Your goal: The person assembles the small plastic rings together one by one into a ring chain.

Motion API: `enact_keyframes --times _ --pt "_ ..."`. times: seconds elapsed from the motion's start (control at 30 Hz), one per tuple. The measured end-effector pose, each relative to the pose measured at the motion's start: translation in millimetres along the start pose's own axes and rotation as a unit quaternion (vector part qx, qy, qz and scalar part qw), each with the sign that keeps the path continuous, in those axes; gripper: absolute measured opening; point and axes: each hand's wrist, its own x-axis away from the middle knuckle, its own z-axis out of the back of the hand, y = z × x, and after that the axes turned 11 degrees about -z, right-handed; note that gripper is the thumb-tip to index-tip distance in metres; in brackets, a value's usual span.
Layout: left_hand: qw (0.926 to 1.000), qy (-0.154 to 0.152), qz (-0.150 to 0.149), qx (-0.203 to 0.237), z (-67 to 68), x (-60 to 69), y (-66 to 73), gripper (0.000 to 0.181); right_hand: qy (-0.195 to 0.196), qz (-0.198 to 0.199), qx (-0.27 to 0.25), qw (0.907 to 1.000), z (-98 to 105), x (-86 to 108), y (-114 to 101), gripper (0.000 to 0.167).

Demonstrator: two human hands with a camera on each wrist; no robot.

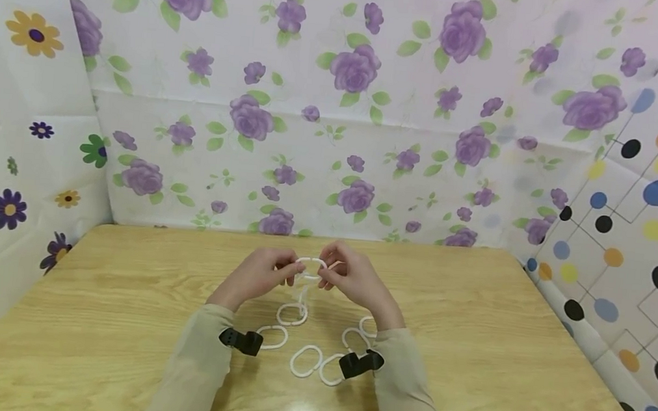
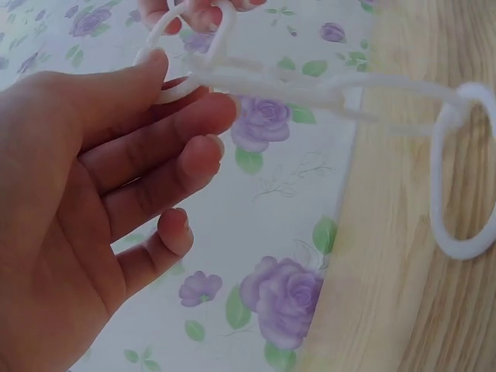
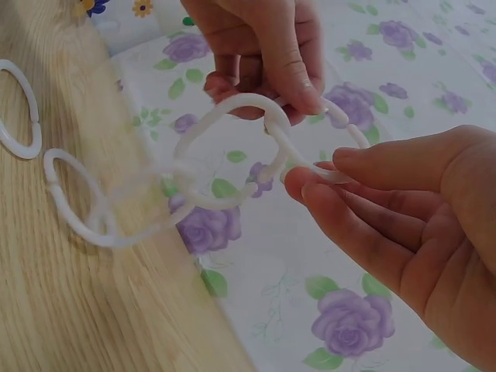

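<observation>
Between both hands a white oval ring (image 1: 311,277) is held up above the table. The left hand (image 1: 261,274) pinches its left end with thumb and fingers; the right hand (image 1: 354,279) pinches its right end. From this ring more linked white rings hang down, blurred in the wrist views, to a ring (image 1: 292,314) near the tabletop. In the left wrist view the left hand (image 2: 139,170) has its other fingers loosely bent. The right wrist view shows the right hand (image 3: 411,209) gripping the ring, with a linked ring (image 3: 225,108) beside its fingertips.
Several white rings lie on the wooden table (image 1: 469,348) nearer the body: one ring (image 1: 273,338) by the left wrist, another ring (image 1: 306,361) in the middle, others by the right wrist, partly hidden by its black strap (image 1: 361,364). Patterned sheets surround the table.
</observation>
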Motion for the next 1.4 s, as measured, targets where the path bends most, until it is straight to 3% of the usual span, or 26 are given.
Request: enact_keyframes --times 0.13,0.27,0.33,0.47,0.7,0.87,0.93,1.07,1.2,1.4 --pt "0.9993 0.034 0.011 0.012 3.0 0.7 -1.1 0.025 0.003 0.011 0.035 0.9993 -2 -0.6 1 0.015" --pt "0.9953 0.091 0.023 0.025 7.7 2.5 -2.8 0.023 0.003 0.025 0.079 0.9966 -3 -0.3 -2 0.009" --pt "0.9922 0.118 0.026 0.033 10.4 3.9 -3.4 0.021 -0.015 0.032 0.101 0.9943 -4 0.5 -4 0.007" --pt "0.9882 0.146 0.032 0.035 15.5 6.3 -4.1 0.021 -0.086 0.045 0.137 0.9858 -9 1.2 -11 0.006" --pt "0.9872 0.154 0.029 0.032 20.6 8.5 -4.9 0.025 -0.188 0.033 0.222 0.9562 -34 -2.0 -20 0.010" --pt "0.9881 0.150 0.018 0.026 21.3 10.0 -5.7 0.025 -0.195 -0.035 0.296 0.9344 -58 0.7 -23 0.020" --pt "0.9882 0.150 0.014 0.026 21.2 9.5 -5.9 0.024 -0.187 -0.066 0.308 0.9307 -64 2.5 -23 0.027" --pt "0.9886 0.148 0.006 0.028 19.5 8.0 -7.7 0.022 -0.179 -0.098 0.296 0.9333 -73 6.1 -20 0.033" --pt "0.9897 0.140 0.003 0.026 17.4 8.7 -9.9 0.022 -0.179 -0.085 0.302 0.9326 -78 6.5 -16 0.030" --pt "0.9910 0.132 0.010 0.016 18.9 8.5 -10.1 0.022 -0.195 -0.059 0.337 0.9193 -80 2.0 -16 0.031"
